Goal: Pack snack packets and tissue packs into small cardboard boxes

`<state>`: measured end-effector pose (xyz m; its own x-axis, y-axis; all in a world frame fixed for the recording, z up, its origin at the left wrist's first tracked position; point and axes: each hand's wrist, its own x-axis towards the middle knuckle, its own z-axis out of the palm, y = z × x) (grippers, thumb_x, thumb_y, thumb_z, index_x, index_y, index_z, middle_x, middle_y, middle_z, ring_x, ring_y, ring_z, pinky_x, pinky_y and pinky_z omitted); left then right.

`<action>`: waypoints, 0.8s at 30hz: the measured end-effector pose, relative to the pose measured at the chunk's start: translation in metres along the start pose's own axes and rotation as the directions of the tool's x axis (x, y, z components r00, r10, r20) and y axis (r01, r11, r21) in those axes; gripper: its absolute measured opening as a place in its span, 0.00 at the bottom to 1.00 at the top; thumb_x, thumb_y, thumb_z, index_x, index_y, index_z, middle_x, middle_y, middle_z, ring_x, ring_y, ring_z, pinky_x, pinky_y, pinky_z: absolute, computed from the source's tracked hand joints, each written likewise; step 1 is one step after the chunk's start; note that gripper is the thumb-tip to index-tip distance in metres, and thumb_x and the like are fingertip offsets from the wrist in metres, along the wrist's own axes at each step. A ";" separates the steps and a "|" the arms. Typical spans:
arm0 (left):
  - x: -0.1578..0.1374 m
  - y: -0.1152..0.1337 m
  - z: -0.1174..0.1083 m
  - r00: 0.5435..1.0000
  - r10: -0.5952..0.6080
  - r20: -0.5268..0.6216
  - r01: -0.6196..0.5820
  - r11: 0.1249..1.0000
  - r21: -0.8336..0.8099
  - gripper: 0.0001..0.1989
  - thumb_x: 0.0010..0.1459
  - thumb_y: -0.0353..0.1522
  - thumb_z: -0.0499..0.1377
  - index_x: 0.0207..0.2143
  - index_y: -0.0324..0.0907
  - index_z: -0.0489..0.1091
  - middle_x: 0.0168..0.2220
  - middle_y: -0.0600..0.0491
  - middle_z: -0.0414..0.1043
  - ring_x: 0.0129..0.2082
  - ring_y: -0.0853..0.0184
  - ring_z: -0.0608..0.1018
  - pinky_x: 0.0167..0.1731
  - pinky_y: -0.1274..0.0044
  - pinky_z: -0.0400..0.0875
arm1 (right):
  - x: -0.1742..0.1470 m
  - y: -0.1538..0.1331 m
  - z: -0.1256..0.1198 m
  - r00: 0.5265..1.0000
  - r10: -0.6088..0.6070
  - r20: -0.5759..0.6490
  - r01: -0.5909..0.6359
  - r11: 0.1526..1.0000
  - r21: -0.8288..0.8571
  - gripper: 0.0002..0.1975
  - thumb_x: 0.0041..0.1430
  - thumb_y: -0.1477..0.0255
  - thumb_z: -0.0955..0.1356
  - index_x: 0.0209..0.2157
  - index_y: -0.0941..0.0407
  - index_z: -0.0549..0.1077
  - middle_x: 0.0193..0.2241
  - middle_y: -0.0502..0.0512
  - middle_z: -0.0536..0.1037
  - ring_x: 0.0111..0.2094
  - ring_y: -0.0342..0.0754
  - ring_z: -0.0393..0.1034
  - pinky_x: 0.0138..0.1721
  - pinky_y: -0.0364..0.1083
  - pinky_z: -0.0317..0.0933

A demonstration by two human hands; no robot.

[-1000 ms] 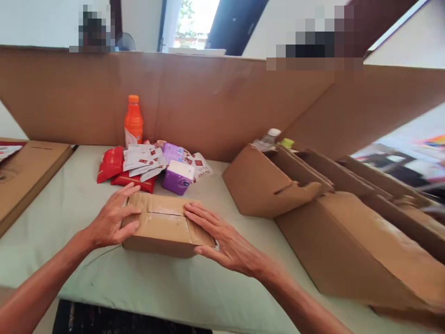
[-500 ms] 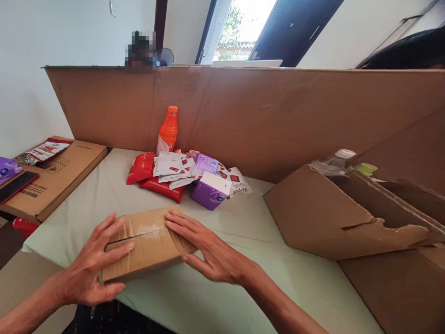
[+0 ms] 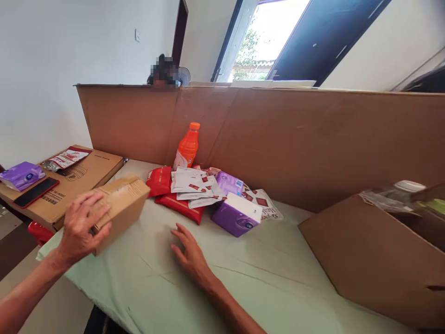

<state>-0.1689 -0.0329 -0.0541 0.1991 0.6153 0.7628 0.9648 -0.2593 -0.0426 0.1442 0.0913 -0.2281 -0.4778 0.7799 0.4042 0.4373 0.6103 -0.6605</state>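
My left hand [image 3: 83, 225] grips the near end of a small taped cardboard box [image 3: 123, 215], which stands at the left side of the cloth-covered table. My right hand [image 3: 189, 253] is apart from the box, fingers spread and holding nothing, just over the cloth. Beyond it lies a pile: red packets [image 3: 181, 207], white sachets with dark red squares [image 3: 193, 183], and a purple tissue pack [image 3: 236, 215] with another purple pack [image 3: 229, 182] behind it. An orange drink bottle [image 3: 188, 146] stands upright at the back of the pile.
A tall cardboard panel [image 3: 278, 139] borders the back. On the right stands an open cardboard box [image 3: 368, 255] with a clear plastic container [image 3: 405, 192] in it. A flat carton [image 3: 93, 169] at left bears a phone [image 3: 36, 192], tissues and a pouch. Behind the panel is a person [image 3: 163, 72].
The small box has moved left and away from me in my left hand, and turned. My right hand has let go of it. The view has shifted left.
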 end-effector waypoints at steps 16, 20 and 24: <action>0.115 -0.218 0.136 0.863 -0.497 0.093 0.477 0.861 0.174 0.20 0.61 0.39 0.62 0.53 0.39 0.71 0.60 0.43 0.68 0.62 0.47 0.65 0.62 0.50 0.58 | -0.012 0.003 0.003 0.998 -0.057 0.010 0.058 0.984 -0.170 0.15 0.67 0.69 0.63 0.44 0.51 0.81 0.58 0.64 0.76 0.56 0.62 0.74 0.51 0.63 0.74; 0.131 -0.238 0.149 0.870 -0.475 0.134 0.455 0.877 0.154 0.24 0.62 0.45 0.62 0.53 0.40 0.71 0.60 0.43 0.69 0.62 0.51 0.68 0.61 0.49 0.61 | -0.012 0.003 0.004 0.999 -0.050 -0.008 0.048 0.987 -0.151 0.15 0.67 0.68 0.62 0.41 0.51 0.82 0.56 0.64 0.77 0.54 0.62 0.75 0.48 0.64 0.75; 0.145 -0.240 0.144 0.895 -0.416 0.159 0.397 0.907 0.139 0.37 0.62 0.57 0.52 0.54 0.33 0.72 0.59 0.46 0.73 0.62 0.55 0.67 0.64 0.48 0.51 | -0.013 0.005 0.006 1.000 -0.016 -0.020 0.014 0.996 -0.090 0.16 0.67 0.68 0.62 0.39 0.51 0.81 0.56 0.64 0.77 0.54 0.62 0.75 0.49 0.65 0.74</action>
<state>-0.3473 0.2256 -0.0259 -0.1963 0.7771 0.5981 0.9782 0.1128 0.1744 0.1478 0.0834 -0.2405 -0.4691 0.7730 0.4272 0.4975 0.6309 -0.5953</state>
